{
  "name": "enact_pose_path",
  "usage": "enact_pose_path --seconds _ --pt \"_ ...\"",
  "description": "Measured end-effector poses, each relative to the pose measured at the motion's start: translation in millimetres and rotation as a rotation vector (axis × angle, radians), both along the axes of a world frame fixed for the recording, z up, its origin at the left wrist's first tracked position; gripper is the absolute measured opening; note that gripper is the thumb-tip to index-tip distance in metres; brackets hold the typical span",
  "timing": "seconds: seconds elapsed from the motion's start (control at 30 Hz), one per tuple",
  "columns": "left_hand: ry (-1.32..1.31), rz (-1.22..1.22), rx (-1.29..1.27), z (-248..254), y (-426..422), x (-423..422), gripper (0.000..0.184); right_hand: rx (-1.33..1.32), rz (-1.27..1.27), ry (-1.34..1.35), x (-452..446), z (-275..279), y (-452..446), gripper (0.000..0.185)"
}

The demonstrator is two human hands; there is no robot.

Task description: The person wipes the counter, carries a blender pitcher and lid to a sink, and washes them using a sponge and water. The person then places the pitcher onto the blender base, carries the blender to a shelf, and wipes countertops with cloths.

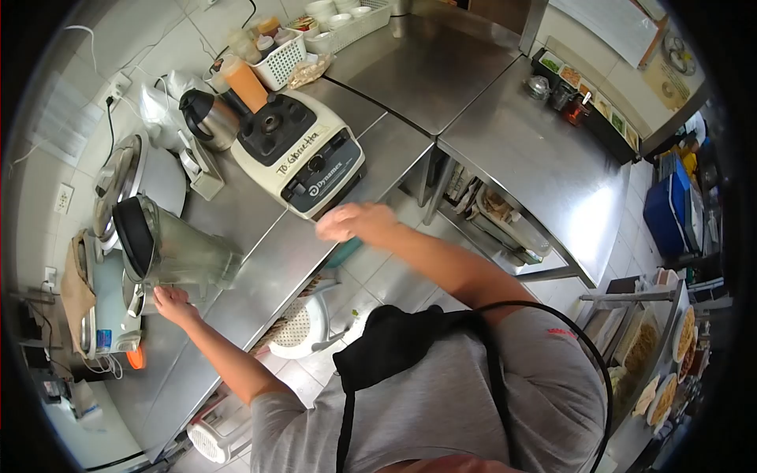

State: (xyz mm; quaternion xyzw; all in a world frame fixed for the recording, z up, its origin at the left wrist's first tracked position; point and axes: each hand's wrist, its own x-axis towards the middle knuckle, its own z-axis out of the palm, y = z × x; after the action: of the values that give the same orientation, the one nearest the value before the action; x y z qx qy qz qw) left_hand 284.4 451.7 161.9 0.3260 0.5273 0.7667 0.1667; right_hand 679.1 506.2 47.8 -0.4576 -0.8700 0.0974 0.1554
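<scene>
A clear blender jar (186,246) with a black lid (134,238) is at the left of the steel counter. My left hand (175,304) is closed at the jar's handle side, fingers curled; part of the grip is hidden. The cream blender base (303,147), marked "Dynamex", sits farther right with its black top bare. My right hand (359,222), slightly blurred, is in front of the base near the counter edge. Its fingers are bent together, and I see nothing in them.
Behind the base stand a steel jug (209,118), an orange bottle (244,82) and a white basket (281,61). A large white cooker (154,173) is beside the jar. White stools (303,327) are below the counter. A condiment tray (587,102) lies on the right table.
</scene>
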Motion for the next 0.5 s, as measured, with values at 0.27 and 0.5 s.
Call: enact_pose_path --seconds 0.27,0.5 --pt "-0.051 -0.037 0.015 -12 1 -20 0.033 -0.127 -0.694 -0.117 124 45 100 0.027" --pt "-0.032 0.091 0.012 -10 24 4 0.036 -0.06 -0.334 -0.134 85 -9 153 0.028"
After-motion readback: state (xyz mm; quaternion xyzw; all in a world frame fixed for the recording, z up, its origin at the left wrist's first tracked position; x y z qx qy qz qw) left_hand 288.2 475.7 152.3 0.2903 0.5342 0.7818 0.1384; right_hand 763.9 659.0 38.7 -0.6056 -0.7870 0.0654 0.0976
